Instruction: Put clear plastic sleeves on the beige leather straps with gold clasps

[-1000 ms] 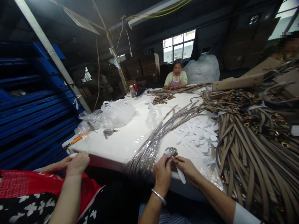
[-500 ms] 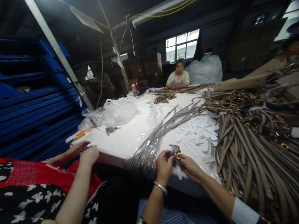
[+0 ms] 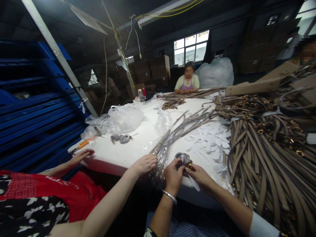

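Observation:
At the table's near edge, my left hand [image 3: 172, 174], with a silver bangle at the wrist, is closed around a coiled strap [image 3: 182, 156] in clear wrapping. My right hand [image 3: 201, 177] pinches the strap's end beside its gold-coloured clasp [image 3: 190, 165]. A white paper strip [image 3: 194, 183] dangles below my fingers; where it joins the strap is hidden. Just left of my hands lie long plastic-wrapped straps [image 3: 163, 154], and a co-worker's hand [image 3: 145, 164] rests on them.
White paper strips [image 3: 209, 138] lie scattered beyond my right hand. Brown straps with gold clasps [image 3: 261, 154] are heaped at right. Clear bags [image 3: 125, 117], small wrapped coils [image 3: 122, 138] and an orange-handled tool [image 3: 85, 143] lie at left. Another person [image 3: 187, 80] sits across the white table [image 3: 113, 154].
The co-worker's arm has swung right onto the wrapped straps, and another small coil now lies at the left of the table. My hands stay nearly in place; the white strip has tilted rightward.

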`<state>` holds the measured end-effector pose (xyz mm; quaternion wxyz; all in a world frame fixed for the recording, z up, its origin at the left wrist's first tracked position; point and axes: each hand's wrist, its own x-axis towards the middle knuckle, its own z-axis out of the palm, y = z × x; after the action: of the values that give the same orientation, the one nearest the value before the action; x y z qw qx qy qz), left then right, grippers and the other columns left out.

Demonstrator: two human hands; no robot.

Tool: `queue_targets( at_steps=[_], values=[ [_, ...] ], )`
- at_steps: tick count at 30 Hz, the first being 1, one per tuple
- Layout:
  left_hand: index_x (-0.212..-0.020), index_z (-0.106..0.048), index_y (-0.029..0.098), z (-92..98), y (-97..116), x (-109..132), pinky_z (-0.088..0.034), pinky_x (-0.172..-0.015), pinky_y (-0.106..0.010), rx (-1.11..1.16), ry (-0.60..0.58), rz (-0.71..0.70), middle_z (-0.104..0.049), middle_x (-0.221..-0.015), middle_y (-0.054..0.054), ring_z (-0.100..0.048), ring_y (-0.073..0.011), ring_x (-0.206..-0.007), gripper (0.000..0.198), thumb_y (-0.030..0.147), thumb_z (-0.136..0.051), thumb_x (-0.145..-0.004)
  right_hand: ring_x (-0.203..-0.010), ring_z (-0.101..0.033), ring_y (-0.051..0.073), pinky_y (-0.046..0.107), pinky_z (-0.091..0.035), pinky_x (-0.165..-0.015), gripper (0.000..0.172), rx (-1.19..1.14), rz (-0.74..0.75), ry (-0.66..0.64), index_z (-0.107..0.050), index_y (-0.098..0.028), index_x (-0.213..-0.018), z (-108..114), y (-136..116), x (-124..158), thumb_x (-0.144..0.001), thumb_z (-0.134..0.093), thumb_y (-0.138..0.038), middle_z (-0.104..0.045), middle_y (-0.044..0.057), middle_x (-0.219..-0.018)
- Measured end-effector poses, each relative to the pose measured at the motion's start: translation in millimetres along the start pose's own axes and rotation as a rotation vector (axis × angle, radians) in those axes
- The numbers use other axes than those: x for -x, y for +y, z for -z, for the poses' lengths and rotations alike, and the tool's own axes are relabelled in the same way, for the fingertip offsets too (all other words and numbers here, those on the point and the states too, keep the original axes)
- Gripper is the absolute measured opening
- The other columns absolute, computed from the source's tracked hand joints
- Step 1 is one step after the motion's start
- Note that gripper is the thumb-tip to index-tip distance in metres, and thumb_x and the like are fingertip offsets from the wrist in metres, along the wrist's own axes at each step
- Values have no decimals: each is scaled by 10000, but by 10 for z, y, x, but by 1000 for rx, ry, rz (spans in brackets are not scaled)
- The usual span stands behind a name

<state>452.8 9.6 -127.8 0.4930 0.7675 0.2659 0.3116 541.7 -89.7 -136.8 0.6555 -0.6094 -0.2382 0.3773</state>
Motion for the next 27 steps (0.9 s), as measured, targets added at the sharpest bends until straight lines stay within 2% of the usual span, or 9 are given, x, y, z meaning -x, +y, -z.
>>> queue_targets(
  at_steps=[5, 10, 12, 14, 17, 20, 22, 24, 27],
  values=[
    [-1003, -719, 284, 1, 63, 32, -503, -805, -318, -221, -49, -23, -759, -974, -14, -696, -223, -925, 264, 173, -670, -768, -638, -673, 217, 335, -543, -659, 182, 179, -41, 68, -683, -182, -724, 212, 12, 39, -632, -733, -332, -708, 13, -635],
    [-1013, -715, 301, -35, 103, 38, -484, -806, -322, -332, -82, -43, -757, -984, -11, -688, -235, -936, 310, 137, -661, -755, -508, -659, 196, 298, -528, -490, 318, 234, -75, 91, -580, -212, -874, 258, -9, 254, -661, -720, -403, -682, -11, -568],
    [-1031, -709, 303, -44, 98, 25, -478, -821, -325, -346, -94, -64, -753, -998, -15, -680, -240, -951, 338, 129, -666, -745, -591, -691, 199, 314, -558, -556, 323, 179, -25, 64, -544, -219, -870, 269, -30, 335, -709, -694, -456, -704, 0, -646],
    [-1058, -699, 308, -41, 87, 7, -479, -820, -323, -349, -118, -76, -751, -1001, -16, -678, -238, -953, 371, 123, -666, -737, -758, -716, 215, 348, -576, -705, 323, 77, 17, -8, -567, -207, -890, 305, -56, 370, -743, -680, -471, -731, 40, -785],
    [-1063, -698, 310, -25, 76, -19, -486, -807, -312, -334, -148, -78, -754, -984, -12, -684, -229, -925, 380, 133, -671, -728, -1010, -673, 260, 394, -538, -873, 396, 19, 26, -151, -629, -192, -1054, 406, -102, 329, -745, -694, -430, -719, 100, -1055],
    [-1032, -714, 313, -16, 78, -26, -489, -802, -304, -294, -151, -73, -756, -974, -1, -685, -222, -910, 349, 156, -681, -722, -1026, -657, 267, 403, -527, -885, 344, 271, 134, -177, -682, -238, -1108, 502, -170, 226, -781, -636, -332, -701, 78, -1134],
    [-1029, -718, 319, -17, 83, -19, -491, -814, -307, -275, -145, -75, -755, -992, 6, -682, -220, -917, 359, 151, -682, -715, -978, -661, 254, 385, -517, -884, 282, 544, 283, -123, -735, -283, -1035, 529, -229, 155, -789, -598, -255, -723, 53, -1053],
    [-1044, -716, 329, -19, 87, -9, -494, -833, -312, -261, -140, -77, -753, -1009, 11, -681, -219, -925, 399, 125, -677, -703, -956, -661, 240, 353, -509, -877, 271, 740, 427, -73, -762, -314, -966, 525, -282, 85, -791, -583, -208, -715, 41, -1065],
    [-1054, -720, 324, -22, 86, 6, -499, -862, -338, -270, -123, -78, -748, -1032, -3, -680, -233, -952, 424, 100, -659, -700, -1015, -661, 232, 333, -502, -896, 345, 787, 527, -105, -752, -338, -1005, 504, -298, -29, -779, -568, -154, -671, 8, -1218]
  ],
)
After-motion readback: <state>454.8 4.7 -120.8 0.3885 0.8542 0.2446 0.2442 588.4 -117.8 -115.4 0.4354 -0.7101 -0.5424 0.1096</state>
